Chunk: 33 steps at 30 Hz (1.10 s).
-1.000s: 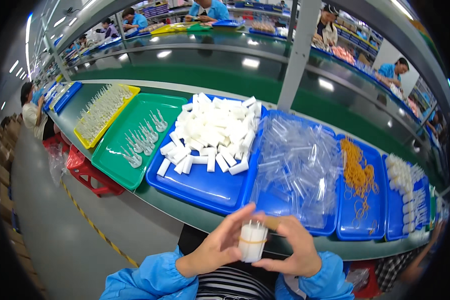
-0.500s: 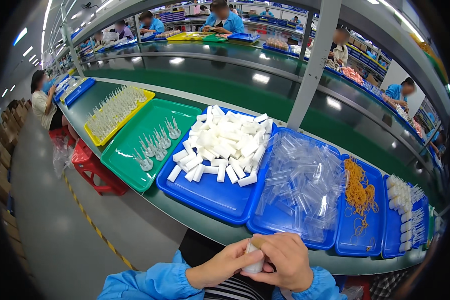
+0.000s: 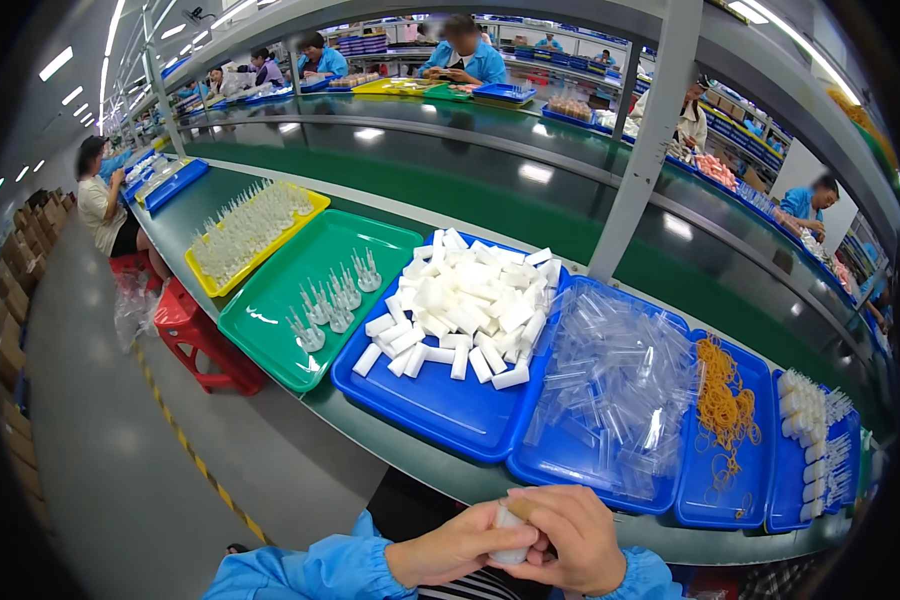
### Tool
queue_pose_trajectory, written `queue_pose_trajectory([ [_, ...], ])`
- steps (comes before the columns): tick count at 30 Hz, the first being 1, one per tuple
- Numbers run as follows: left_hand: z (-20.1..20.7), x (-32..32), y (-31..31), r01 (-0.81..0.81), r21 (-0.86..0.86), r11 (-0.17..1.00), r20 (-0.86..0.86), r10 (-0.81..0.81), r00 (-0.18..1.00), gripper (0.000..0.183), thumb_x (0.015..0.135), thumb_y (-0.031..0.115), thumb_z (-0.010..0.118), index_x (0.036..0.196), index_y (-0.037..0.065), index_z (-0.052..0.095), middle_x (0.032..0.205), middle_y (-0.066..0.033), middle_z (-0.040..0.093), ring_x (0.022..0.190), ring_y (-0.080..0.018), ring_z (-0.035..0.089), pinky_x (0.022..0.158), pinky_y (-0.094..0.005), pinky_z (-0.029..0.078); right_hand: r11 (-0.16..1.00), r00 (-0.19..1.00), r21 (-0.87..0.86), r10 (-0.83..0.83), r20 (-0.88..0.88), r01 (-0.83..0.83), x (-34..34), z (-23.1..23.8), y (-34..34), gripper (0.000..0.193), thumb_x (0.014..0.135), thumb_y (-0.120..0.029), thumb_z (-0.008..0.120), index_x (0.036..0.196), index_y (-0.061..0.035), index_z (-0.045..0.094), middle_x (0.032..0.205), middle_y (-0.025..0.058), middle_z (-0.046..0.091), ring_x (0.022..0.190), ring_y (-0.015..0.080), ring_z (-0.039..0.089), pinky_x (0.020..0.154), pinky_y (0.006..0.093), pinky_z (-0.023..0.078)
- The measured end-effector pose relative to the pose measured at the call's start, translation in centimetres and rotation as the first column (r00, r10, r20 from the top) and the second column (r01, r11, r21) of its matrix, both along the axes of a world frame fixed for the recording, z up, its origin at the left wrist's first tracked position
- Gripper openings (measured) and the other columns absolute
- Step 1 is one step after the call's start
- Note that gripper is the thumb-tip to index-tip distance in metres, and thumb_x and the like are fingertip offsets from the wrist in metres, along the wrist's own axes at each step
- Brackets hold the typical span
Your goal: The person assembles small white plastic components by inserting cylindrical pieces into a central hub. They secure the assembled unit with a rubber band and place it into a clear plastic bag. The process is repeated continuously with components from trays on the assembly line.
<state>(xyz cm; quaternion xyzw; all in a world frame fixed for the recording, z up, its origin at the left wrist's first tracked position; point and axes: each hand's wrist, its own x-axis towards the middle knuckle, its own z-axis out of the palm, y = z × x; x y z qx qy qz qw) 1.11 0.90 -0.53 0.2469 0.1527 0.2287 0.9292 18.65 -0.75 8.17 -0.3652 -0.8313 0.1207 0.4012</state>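
Note:
Close to my body, both hands hold one small whitish, rounded cylindrical piece [image 3: 511,545]. My left hand [image 3: 458,545] grips it from the left with thumb and fingers closed. Wrapped over its top and right side are the bent fingers of my right hand [image 3: 573,535]. Something tan shows at the upper end, partly under the right fingers; I cannot make out what it is. Just beyond the hands lies a blue tray of clear plastic tubes [image 3: 620,390]. Left of that, white foam-like cylinders [image 3: 470,300] are heaped in another blue tray [image 3: 440,415].
A green tray [image 3: 255,335] holds several clear pronged parts [image 3: 335,300]. Beyond it is a yellow tray [image 3: 210,285] full of similar parts. Tan rubber bands [image 3: 725,400] and rows of white assembled pieces [image 3: 810,430] lie rightward. A metal post [image 3: 640,170] rises behind the trays. Co-workers sit across.
The whole view has shifted slightly, so the trays appear a little further right and lower. Both hands stay closed around the whitish piece, with only small finger movement.

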Motion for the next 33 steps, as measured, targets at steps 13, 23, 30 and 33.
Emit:
queue_pose_trajectory([
  [13, 5.9, 2.8, -0.2, 0.164, 0.854, 0.494, -0.424, 0.479, 0.769, 0.068, 0.082, 0.002, 0.07, 0.144, 0.001, 0.041, 0.131, -0.0176, 0.054, 0.116, -0.0268, 0.057, 0.098, -0.0356, 0.047, 0.922, 0.958, -0.386, -0.118, -0.263, 0.008, 4.3, -1.9, -2.0, 0.043, 0.084, -0.021, 0.076, 0.119, -0.0009, 0.06, 0.106, 0.0116, 0.058, 0.097, 0.0299, 0.057, 0.082, 0.0386, 0.049],
  [23, 7.6, 5.8, 1.4, 0.24, 0.966, 0.099, -0.255, 0.538, 0.803, 0.097, 0.08, 0.006, 0.079, 0.154, -0.005, 0.018, 0.145, -0.0239, 0.042, 0.129, -0.035, 0.05, 0.11, -0.0443, 0.039, 0.805, 0.783, -0.113, -0.592, -0.191, 0.582, 14.8, 1.5, -5.0, 0.045, 0.077, -0.014, 0.084, 0.115, -0.0023, 0.065, 0.109, 0.0118, 0.067, 0.097, 0.0242, 0.065, 0.086, 0.0346, 0.052],
  [30, 4.1, 4.6, 4.5, -0.129, 0.986, 0.106, -0.016, 0.829, 0.56, 0.045, 0.09, 0.011, 0.069, 0.13, -0.002, 0.054, 0.125, -0.0147, 0.057, 0.109, -0.0213, 0.06, 0.091, -0.0325, 0.051, 0.141, 0.143, 0.025, -0.98, -0.135, 0.99, 38.9, -1.4, -4.3, 0.043, 0.082, -0.012, 0.08, 0.118, -0.0005, 0.061, 0.106, 0.0098, 0.067, 0.083, 0.016, 0.061, 0.075, 0.0291, 0.053],
  [33, 4.5, 2.7, 4.7, 0.138, 0.988, 0.063, -0.134, 0.792, 0.595, 0.055, 0.091, 0.0, 0.066, 0.142, -0.004, 0.044, 0.141, -0.0189, 0.048, 0.122, -0.0284, 0.056, 0.103, -0.0398, 0.047, 0.124, 0.124, -0.005, -0.992, 0.03, 0.992, 42.9, -4.5, -1.9, 0.036, 0.082, -0.012, 0.079, 0.114, -0.0029, 0.064, 0.109, 0.0095, 0.067, 0.085, 0.0182, 0.063, 0.074, 0.0301, 0.054],
])
